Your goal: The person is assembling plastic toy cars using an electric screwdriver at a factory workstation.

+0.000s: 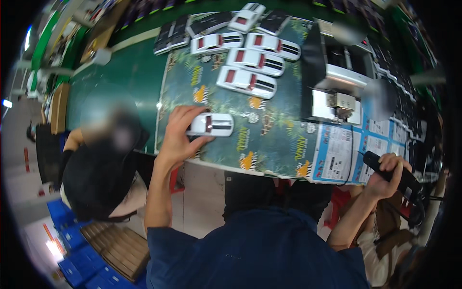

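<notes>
My left hand [179, 131] grips the rear end of a white toy car [220, 124] with black stripes, which lies on the printed sheet covering the table. Its fingers and thumb are on either side of the car. At the table's right front edge, my right hand [386, 177] is wrapped round a black electric screwdriver [397, 179], its thin tip pointing up and left. Several more white toy cars [247, 82] with red interiors and black stripes stand beyond my left hand. Dark flat car parts [172, 35] lie behind them.
A machine with a metal block [345, 105] stands on the right of the table, beside blue and white printed sheets [332, 154]. A person in black headwear [98, 178] sits close on the left; another person [385, 241] is at lower right. Blue crates [77, 262] stand at lower left.
</notes>
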`<action>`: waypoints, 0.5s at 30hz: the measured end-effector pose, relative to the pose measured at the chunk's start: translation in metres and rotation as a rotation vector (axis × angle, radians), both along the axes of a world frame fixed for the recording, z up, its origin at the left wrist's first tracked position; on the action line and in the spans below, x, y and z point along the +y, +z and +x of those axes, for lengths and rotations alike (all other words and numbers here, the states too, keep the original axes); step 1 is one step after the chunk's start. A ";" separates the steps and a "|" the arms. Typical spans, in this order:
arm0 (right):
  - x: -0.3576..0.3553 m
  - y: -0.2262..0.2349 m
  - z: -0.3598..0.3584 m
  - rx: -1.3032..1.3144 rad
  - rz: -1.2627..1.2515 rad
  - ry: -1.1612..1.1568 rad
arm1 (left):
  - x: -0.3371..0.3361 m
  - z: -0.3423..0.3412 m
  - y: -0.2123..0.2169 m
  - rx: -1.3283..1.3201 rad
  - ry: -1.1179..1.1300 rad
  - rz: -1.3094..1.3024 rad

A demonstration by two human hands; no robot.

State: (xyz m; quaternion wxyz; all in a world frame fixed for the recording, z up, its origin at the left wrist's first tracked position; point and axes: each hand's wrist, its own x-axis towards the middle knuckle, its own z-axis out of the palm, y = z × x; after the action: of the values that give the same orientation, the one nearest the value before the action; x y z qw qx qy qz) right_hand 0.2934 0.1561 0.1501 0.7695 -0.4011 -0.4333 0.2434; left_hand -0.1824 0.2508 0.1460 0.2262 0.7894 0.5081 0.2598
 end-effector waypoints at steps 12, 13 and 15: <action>-0.005 -0.001 -0.001 0.081 -0.052 -0.087 | 0.011 -0.007 -0.038 -0.033 0.717 0.357; -0.005 -0.001 -0.006 0.112 -0.065 -0.097 | 0.010 -0.010 -0.040 -0.014 0.732 0.434; -0.002 -0.007 -0.008 0.057 -0.047 -0.040 | 0.007 -0.020 -0.041 -0.045 0.803 0.356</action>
State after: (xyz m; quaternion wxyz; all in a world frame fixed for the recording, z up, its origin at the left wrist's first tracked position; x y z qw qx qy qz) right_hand 0.2853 0.1536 0.1430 0.7766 -0.4206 -0.3973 0.2492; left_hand -0.2021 0.2582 0.1048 -0.0211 0.5502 0.7169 0.4277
